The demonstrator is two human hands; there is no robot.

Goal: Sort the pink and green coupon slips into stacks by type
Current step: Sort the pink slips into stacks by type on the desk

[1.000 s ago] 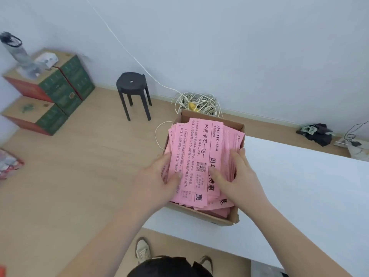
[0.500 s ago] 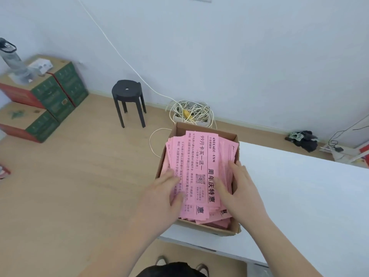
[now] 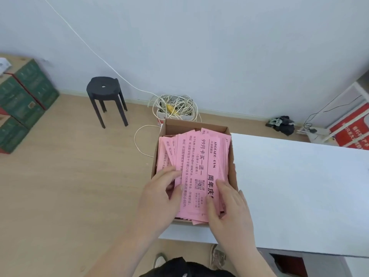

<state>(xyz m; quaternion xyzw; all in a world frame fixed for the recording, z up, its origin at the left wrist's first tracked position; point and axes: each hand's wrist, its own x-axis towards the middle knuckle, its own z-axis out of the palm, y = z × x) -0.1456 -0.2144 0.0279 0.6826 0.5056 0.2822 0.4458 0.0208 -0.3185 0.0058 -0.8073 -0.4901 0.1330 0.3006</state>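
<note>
Left hand (image 3: 159,198), right hand (image 3: 229,208) on slips (image 3: 199,156)

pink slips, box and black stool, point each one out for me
pink slips (image 3: 201,156), head view, printed face of the top slip
box (image 3: 179,126), head view, inside of its far wall
stool (image 3: 102,86), head view, round seat top

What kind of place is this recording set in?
Likely a sparse storeroom or back office: green cartons stacked by the wall, a cable coil on the wooden floor, and a white table bearing a cardboard box of pink slips.
</note>
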